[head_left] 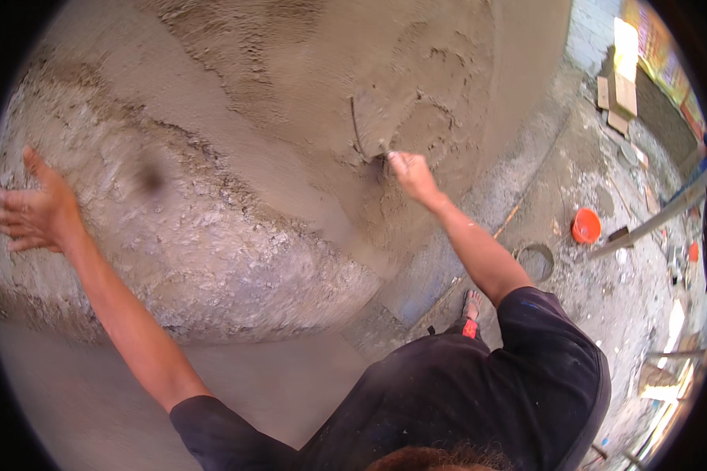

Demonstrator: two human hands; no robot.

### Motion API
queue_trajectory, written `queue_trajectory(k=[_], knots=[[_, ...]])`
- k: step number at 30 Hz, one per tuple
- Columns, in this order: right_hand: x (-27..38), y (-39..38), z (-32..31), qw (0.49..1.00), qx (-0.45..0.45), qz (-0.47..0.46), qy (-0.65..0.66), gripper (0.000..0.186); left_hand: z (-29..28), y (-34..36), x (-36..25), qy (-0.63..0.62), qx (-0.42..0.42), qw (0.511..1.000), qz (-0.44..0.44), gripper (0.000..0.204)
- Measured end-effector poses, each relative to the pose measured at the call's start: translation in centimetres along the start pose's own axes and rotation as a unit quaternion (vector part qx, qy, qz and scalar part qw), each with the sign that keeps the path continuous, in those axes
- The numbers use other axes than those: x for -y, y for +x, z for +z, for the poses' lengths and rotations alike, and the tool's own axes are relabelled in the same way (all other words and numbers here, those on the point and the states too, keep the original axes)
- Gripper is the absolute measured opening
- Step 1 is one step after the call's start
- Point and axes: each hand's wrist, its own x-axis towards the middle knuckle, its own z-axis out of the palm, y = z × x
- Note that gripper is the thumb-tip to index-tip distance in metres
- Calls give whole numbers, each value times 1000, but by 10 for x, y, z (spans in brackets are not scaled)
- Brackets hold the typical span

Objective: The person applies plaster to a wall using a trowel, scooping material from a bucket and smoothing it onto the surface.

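Dark short-sleeved shirt (448, 392), red leg patch (470, 328)

A dark-edged trowel (370, 132) meets wet, brown plaster (306, 102).

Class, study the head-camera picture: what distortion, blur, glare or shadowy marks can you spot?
Head view: fisheye, a round picture with black corners; head view: trowel in the right hand smeared, probably by motion; head view: soft dark smudge over the rough wall, lens speck or shadow, cannot tell; head view: bright patches washed out near the right rim.

Free btwn hands (41, 210) (416, 180), wall (298, 133) ahead
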Motion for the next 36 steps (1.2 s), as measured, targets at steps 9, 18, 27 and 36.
queue_trajectory(k=[9,18,27,36], knots=[[-39,-28,40,972,-108,-91,-186,37,-1,0,0,-1,35,999,2,96],[-104,46,-43,964,-229,-35,-129,53,-3,3,-4,14,64,998,1,106],[23,-27,47,843,-71,294,445,49,-1,1,0,8,82,996,-18,111],[142,-76,135,799,-78,329,498,50,-1,1,-10,-32,57,998,-20,109]])
